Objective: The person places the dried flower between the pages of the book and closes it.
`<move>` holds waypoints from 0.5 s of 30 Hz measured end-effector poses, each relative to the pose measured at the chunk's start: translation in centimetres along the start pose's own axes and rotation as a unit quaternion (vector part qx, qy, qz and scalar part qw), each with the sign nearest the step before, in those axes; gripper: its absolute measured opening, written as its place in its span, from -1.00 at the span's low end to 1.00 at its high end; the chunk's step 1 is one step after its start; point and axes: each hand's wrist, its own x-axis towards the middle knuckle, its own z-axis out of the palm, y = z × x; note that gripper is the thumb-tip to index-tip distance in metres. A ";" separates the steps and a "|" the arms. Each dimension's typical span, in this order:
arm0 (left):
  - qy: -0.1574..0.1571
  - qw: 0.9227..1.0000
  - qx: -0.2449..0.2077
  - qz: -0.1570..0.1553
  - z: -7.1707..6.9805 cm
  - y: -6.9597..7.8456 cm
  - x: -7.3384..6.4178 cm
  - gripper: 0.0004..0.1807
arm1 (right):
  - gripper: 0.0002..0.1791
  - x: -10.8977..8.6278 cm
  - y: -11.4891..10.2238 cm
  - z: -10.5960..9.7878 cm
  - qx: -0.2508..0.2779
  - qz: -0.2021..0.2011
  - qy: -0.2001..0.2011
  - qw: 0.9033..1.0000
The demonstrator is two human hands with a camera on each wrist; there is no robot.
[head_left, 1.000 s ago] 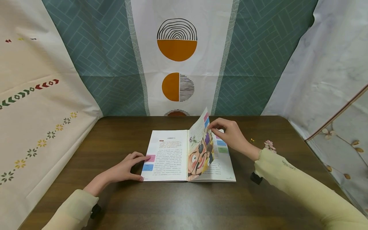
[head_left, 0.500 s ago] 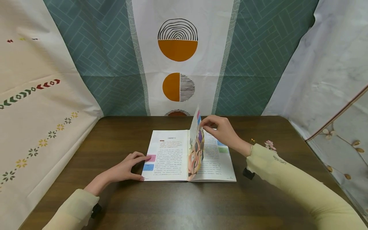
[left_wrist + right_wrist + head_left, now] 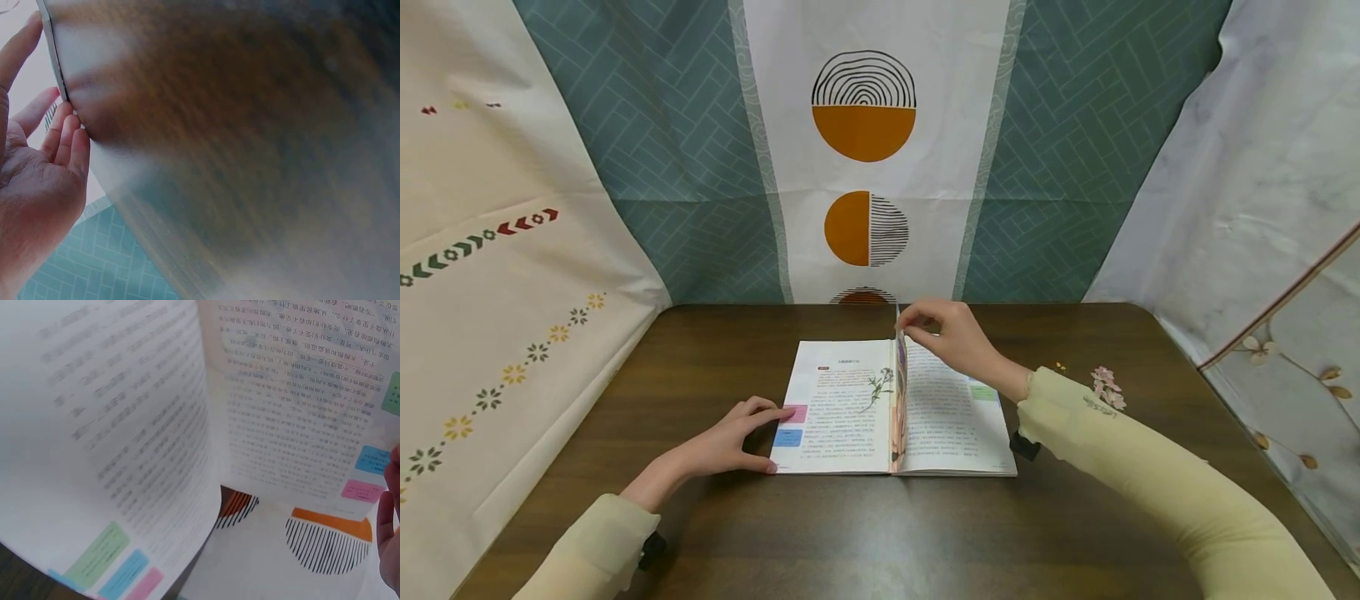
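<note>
An open book lies on the dark wooden table, printed text on both sides. My right hand pinches a page near its far top corner. The page stands almost upright over the spine, seen nearly edge-on from the head; a drawn plant shows on its left face. In the right wrist view the fingers of my right hand are at the edge of a text page with coloured tabs. My left hand rests at the book's left edge, index finger on the pink tab and thumb by the near corner, fingers mostly extended.
The brown table runs around the book. A patterned curtain hangs behind its far edge. Cream cloth closes in the left side, pale marbled cloth the right. Pink flowers show beside the right sleeve.
My right hand has moved left, bringing the pinched page from a rightward slant to nearly upright. More of the right-hand text shows. My left hand has stayed put.
</note>
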 end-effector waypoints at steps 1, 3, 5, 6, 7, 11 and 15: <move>0.001 1.000 0.001 0.002 0.0 0.0 0.0 -0.10 | -0.85 0.1 0.0 0.2 0.000 0.000 0.000 1.000; 0.003 1.000 0.003 0.004 0.0 0.0 0.0 -0.10 | -0.85 0.4 -0.2 0.5 0.001 -0.001 -0.001 1.000; 0.004 1.000 0.004 0.004 0.0 0.0 0.0 -0.10 | -0.86 0.6 -0.2 0.9 0.002 -0.003 -0.002 1.000; 0.003 1.000 0.004 0.003 0.0 0.0 0.0 -0.10 | -0.86 0.8 -0.3 1.0 0.002 -0.005 -0.003 1.000; 0.003 1.000 0.002 0.002 0.0 0.0 0.0 -0.10 | -0.87 0.9 -0.3 1.2 0.004 -0.006 -0.004 1.000; 0.001 1.000 -0.005 -0.003 0.0 0.1 0.0 -0.10 | -0.89 1.6 -0.7 1.8 0.013 -0.010 -0.016 1.000; 0.000 1.000 -0.004 -0.004 0.0 0.0 0.0 -0.10 | -0.91 2.4 -1.1 2.4 0.017 -0.014 -0.038 0.999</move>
